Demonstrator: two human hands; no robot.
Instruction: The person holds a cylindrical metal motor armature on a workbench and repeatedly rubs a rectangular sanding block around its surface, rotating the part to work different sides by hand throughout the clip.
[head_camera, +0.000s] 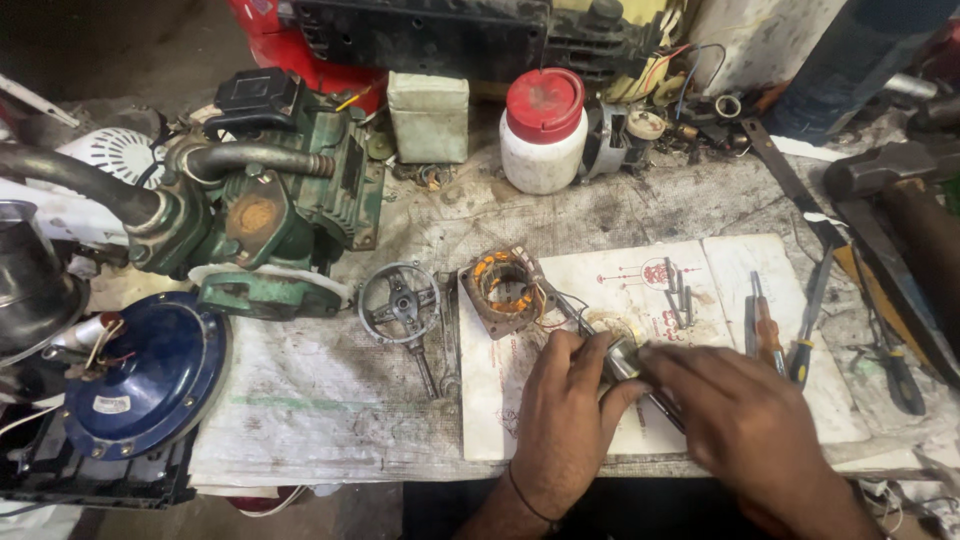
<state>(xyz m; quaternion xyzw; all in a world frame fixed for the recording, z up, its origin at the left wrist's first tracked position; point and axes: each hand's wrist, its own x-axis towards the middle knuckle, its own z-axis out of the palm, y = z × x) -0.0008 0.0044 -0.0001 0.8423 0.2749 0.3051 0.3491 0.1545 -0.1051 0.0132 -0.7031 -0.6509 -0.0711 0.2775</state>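
Note:
My left hand (568, 415) and my right hand (738, 415) meet over a sheet of paper (640, 300) at the front of the bench. Between them they grip a small shiny metal part (622, 358), held by the fingertips of both hands. A thin dark shaft (665, 410) runs out from under my right hand. Just beyond the hands lies a square motor stator with copper windings (505, 290), its wires trailing toward the held part. A round metal end cover with spokes (400, 300) lies left of the stator.
A green pump motor (280, 210) and a blue round housing (150, 370) fill the left side. A white jar with a red lid (543, 130) stands at the back. Screwdrivers (768, 335) lie on the right, with a hammer (900, 190) beyond.

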